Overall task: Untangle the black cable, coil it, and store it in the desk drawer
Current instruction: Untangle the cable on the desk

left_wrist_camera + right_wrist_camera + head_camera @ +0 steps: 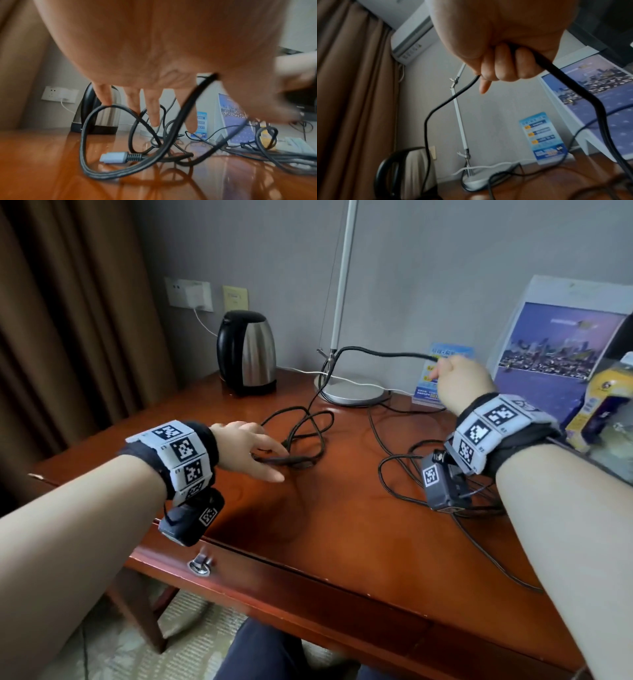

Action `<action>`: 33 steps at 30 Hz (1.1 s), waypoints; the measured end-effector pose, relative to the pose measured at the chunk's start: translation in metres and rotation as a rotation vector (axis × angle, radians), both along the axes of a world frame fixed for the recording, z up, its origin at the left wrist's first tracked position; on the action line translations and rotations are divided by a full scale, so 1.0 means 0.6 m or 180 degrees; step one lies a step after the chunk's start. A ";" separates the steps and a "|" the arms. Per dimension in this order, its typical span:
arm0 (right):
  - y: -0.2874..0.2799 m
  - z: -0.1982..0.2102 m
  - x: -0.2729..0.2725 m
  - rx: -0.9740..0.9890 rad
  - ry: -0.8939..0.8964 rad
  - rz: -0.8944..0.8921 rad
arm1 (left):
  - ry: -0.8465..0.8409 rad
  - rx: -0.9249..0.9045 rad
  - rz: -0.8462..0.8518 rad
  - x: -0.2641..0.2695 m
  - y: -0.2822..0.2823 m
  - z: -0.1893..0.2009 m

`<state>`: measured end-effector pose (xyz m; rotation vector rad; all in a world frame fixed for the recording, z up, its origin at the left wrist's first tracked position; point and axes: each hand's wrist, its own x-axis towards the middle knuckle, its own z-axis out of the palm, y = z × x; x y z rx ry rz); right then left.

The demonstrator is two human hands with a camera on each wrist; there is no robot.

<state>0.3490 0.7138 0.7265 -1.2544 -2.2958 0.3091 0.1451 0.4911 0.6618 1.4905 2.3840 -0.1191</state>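
— Starting at the fingers: how are they set?

— The right hand (460, 386) is closed in a fist round the black cable (380, 353), which is held lifted toward two o'clock. The left hand (248, 448) is spread, fingers (155, 108) straight, over the tangled loops at the desk's centre (actual contact cannot be judged).

— And farther out?

— More cable is heaped at four o'clock; the plug (114, 158) lies flat on the desk (342, 525). The drawer (274, 583), at six o'clock, is shut.

— Which step is in hand?

— Untangling, it is judged. Next, the loops should be pinned down while the lifted run is drawn free.
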 end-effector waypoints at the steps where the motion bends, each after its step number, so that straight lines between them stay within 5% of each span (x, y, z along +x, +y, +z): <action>1: 0.004 -0.008 0.002 -0.0108 -0.0055 -0.0033 | -0.0160 -0.0041 -0.0070 0.002 -0.005 0.003; 4: 0.011 -0.020 0.009 -0.0275 0.0002 0.0138 | -0.0887 0.0969 0.0034 -0.004 -0.001 0.017; 7: 0.017 -0.026 0.010 -0.0331 0.0567 0.0462 | -0.0447 0.1803 0.0917 -0.023 0.024 0.024; 11: 0.024 -0.027 0.004 -0.0601 0.1401 0.0613 | -0.0249 0.0451 0.0886 -0.036 0.049 -0.003; 13: 0.031 -0.024 0.003 -0.0533 0.0915 0.0523 | -0.0503 0.0148 0.0829 -0.032 0.049 -0.023; 17: 0.036 -0.036 -0.003 -0.0406 -0.1049 -0.0180 | -0.0640 0.0203 0.0467 -0.020 0.047 -0.035; 20: -0.003 -0.033 -0.026 -0.0011 -0.1747 -0.0419 | -0.0892 0.0267 0.0415 -0.010 0.049 -0.028; 25: -0.062 -0.032 -0.087 0.0481 -0.2018 0.0661 | -0.1230 0.0686 0.0348 0.005 0.065 -0.038; 28: -0.083 -0.046 -0.124 0.0007 -0.1762 0.1022 | -0.1421 0.0760 0.0232 0.010 0.068 -0.044; 31: -0.091 -0.056 -0.139 -0.0786 -0.0971 0.1319 | -0.1106 0.0769 0.0027 0.005 0.062 -0.042; 33: -0.088 -0.040 -0.137 -0.0685 -0.0466 0.1305 | -0.0798 0.0807 -0.0073 -0.001 0.057 -0.036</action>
